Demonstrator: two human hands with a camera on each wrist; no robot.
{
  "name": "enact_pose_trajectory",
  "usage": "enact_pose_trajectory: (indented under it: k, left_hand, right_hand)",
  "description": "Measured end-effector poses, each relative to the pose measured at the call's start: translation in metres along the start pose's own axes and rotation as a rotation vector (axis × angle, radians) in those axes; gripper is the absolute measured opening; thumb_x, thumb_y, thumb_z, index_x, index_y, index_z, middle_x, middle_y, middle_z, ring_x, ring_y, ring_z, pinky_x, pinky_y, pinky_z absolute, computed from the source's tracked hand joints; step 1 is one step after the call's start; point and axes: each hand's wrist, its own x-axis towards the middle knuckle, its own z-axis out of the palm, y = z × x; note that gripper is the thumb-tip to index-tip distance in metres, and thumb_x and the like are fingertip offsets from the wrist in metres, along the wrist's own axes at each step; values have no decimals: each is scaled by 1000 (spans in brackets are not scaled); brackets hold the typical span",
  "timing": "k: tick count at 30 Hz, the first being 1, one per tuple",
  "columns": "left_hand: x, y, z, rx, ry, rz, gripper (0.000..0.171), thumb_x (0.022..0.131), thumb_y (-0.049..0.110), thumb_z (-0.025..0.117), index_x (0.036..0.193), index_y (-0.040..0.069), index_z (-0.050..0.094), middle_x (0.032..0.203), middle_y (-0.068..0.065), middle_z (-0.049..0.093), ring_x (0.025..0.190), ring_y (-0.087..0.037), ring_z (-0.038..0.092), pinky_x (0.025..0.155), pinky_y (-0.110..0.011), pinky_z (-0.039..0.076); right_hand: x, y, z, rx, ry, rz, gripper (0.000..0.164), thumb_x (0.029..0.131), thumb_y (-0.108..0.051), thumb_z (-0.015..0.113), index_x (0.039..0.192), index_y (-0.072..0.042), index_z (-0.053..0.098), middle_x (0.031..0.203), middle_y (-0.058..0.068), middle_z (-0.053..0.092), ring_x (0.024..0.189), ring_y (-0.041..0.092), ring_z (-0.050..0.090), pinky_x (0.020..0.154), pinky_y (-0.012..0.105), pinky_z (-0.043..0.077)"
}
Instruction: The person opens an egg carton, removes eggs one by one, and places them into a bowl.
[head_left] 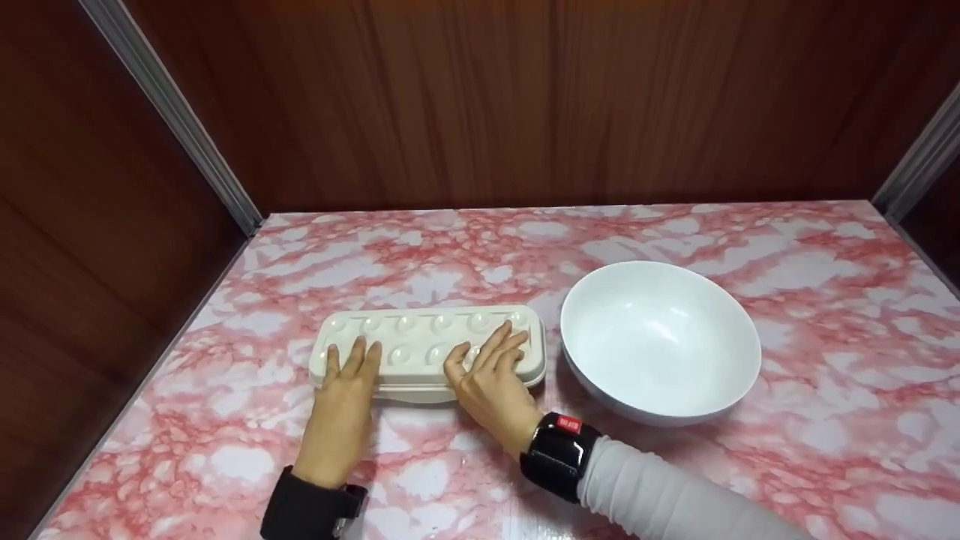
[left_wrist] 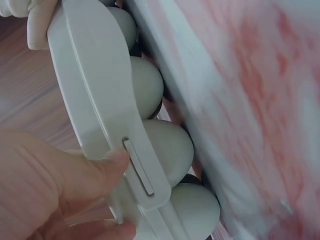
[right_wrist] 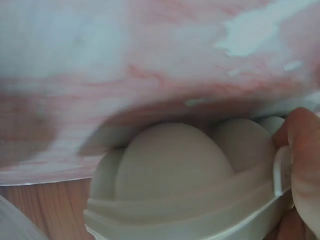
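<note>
A cream egg storage box (head_left: 420, 337), its lid on and moulded with rows of round domes, sits on the table. Across the lid's left end lie the fingers of my left hand (head_left: 345, 394); in the left wrist view its thumb presses beside the slotted clasp (left_wrist: 140, 167) on the box's side. My right hand (head_left: 495, 382) grips the right end, fingers bent over the lid. In the right wrist view, a digit touches a clasp (right_wrist: 281, 171) above the rounded egg cups (right_wrist: 170, 160). Whether the cups hold eggs is hidden.
A large white bowl (head_left: 660, 341) stands just right of the egg box. The tabletop (head_left: 450, 262) has a red and white marbled pattern. Brown wood panels (head_left: 480, 105) rise behind it and at the sides.
</note>
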Motion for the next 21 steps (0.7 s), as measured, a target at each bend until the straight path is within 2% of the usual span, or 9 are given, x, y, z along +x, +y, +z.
enact_pose_trajectory:
  k: [7, 13, 16, 21]
  left_hand:
    - [-3, -1, 1, 7, -6, 10, 66, 79, -26, 53, 141, -3, 51, 146, -30, 45, 130, -64, 37, 92, -71, 41]
    - [-4, -3, -1, 60, 17, 42, 63, 81, -25, 52, 140, -4, 51, 145, -31, 46, 127, -64, 40, 91, -69, 43]
    - [-4, -4, -1, 75, 43, 60, 62, 81, -26, 52, 139, -5, 52, 143, -32, 48, 126, -64, 42, 91, -67, 45]
    - [-4, -3, 2, 83, 42, 77, 58, 83, -23, 53, 139, -6, 51, 143, -32, 48, 126, -63, 43, 93, -66, 43]
  right_hand:
    - [2, 2, -4, 45, -67, -65, 27, 102, -30, 40, 119, -10, 47, 110, 31, 69, 86, 41, 74, 63, 34, 58]
    - [5, 11, -8, 58, -63, -157, 40, 97, -41, 45, 121, -9, 45, 111, 32, 69, 85, 43, 73, 60, 35, 58]
    - [6, 13, -8, 63, -54, -157, 44, 95, -43, 47, 123, -9, 44, 112, 32, 68, 86, 43, 73, 61, 35, 59]
    - [1, 9, -4, 74, -34, -99, 36, 97, -36, 45, 123, -11, 45, 107, 32, 70, 85, 42, 73, 63, 34, 59]
